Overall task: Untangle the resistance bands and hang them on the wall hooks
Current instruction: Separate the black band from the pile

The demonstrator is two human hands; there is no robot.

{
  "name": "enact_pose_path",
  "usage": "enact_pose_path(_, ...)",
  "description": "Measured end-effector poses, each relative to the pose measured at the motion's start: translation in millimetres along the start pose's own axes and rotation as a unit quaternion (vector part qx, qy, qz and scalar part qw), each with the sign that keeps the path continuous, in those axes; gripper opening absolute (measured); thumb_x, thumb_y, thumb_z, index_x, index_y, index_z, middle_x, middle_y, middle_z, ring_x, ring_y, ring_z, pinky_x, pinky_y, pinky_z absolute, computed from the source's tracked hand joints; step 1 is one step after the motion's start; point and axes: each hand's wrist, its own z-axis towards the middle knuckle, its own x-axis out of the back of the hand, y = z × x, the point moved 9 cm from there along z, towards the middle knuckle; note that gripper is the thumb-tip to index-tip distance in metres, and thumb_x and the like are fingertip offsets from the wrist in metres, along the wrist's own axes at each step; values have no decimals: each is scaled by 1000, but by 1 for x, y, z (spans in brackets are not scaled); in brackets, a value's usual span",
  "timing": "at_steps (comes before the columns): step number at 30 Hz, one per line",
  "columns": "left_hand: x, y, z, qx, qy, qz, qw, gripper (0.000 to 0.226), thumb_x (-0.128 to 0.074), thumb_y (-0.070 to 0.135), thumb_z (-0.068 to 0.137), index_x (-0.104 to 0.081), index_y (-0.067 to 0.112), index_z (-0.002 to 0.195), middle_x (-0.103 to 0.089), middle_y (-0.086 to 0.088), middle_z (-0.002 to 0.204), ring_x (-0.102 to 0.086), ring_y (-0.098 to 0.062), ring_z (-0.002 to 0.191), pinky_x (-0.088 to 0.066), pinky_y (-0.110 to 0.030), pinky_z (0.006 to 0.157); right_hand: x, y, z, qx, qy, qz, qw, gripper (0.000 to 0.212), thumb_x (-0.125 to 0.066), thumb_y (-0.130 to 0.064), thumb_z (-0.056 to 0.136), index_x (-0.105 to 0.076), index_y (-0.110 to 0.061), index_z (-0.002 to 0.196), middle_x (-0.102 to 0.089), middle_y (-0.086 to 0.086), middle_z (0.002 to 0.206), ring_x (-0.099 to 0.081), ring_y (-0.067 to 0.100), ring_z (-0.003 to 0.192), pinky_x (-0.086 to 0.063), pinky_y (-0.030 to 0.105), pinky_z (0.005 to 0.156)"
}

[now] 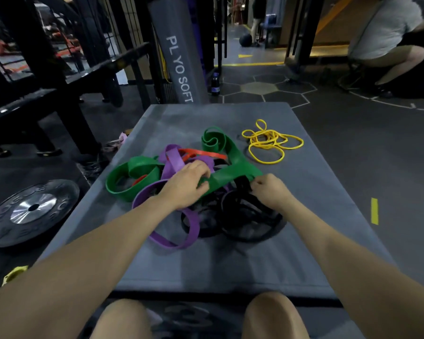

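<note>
Between the two hands, a wide green resistance band (227,171) is stretched across the top of a tangled heap on a grey padded mat (230,265). Its left part is gripped by the curled fingers of the left hand (185,185). A black band (242,189) is pinched by the right hand (271,190) just beside the green band's right end. Purple bands (174,165) are looped under and around the left hand, and an orange band (201,152) is seen just beyond it. Black loops are piled below the right hand. Beyond the right hand, well apart from the heap, thin yellow bands (271,141) are laid. A weight plate (32,211) is seen on the floor, left of the left forearm.
</note>
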Motion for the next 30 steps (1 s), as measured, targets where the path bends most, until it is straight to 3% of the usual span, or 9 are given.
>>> enact_pose_path(2,-11,-11,8,44,-37,4,998,55,-65,42,81,-45,11,122,-50,-7,125,-48,-26,116,-40,-40,100,-7,0,-1,-2,-9,13,1000,35,-51,-38,92,-52,-13,68,-57,9,77,-52,26,83,-35,28,66)
enact_pose_path(4,-24,-18,15,66,-78,37,994,79,-68,50,76,-32,15,137,-47,-10,135,-46,-27,123,-39,-39,103,-19,-5,-1,32,-27,-5,999,34,-57,-48,86,-62,-14,88,-65,12,97,-60,26,94,-39,27,72)
enact_pose_path(6,-29,-18,24,74,-86,50,992,72,-67,44,79,-34,15,136,-53,-12,130,-51,-28,119,-43,-37,95,-30,-8,2,56,-46,-25,997,46,-65,-50,80,-62,-12,105,-67,13,109,-60,27,106,-44,29,80)
enact_pose_path(9,-17,-22,40,110,-70,17,991,53,-69,36,78,-51,16,124,-60,-7,122,-56,-25,113,-46,-35,91,-43,-5,11,53,-62,-66,994,69,-73,-60,64,-56,-15,114,-62,12,117,-57,28,112,-48,34,92)
enact_pose_path(12,7,-51,54,214,-3,-76,974,35,-67,40,79,-64,10,97,-66,-9,92,-62,-25,90,-48,-30,80,-50,-7,23,50,-57,-119,990,81,-75,-61,59,-52,-12,118,-55,15,122,-52,32,117,-46,38,98)
enact_pose_path(16,15,-87,41,379,94,-329,860,46,-63,38,80,-66,-5,95,-63,-8,65,-59,-23,59,-54,-36,80,-71,-27,21,118,-65,-206,969,64,-70,-41,69,-48,-12,122,-57,14,123,-43,32,125,-43,39,101)
enact_pose_path(20,20,-95,26,431,124,-409,795,32,-67,30,81,-64,-2,80,-61,-11,65,-55,-22,55,-55,-39,79,-72,-31,11,148,-74,-241,956,45,-64,-27,77,-54,-16,119,-60,13,120,-50,32,119,-41,35,94)
enact_pose_path(25,36,-88,15,442,123,-422,782,26,-64,28,86,-58,3,80,-57,-9,65,-51,-16,51,-46,-20,41,-34,-38,1,170,-59,-146,973,28,-63,-20,78,-58,-12,105,-64,12,109,-59,32,105,-47,37,79)
enact_pose_path(30,47,-76,4,438,128,-435,776,27,-63,25,87,-55,2,76,-57,-3,37,-55,-10,33,-41,-14,32,9,-44,-11,176,-49,-135,974,18,-61,-15,80,-63,-13,98,-66,10,101,-60,27,99,-44,31,74)
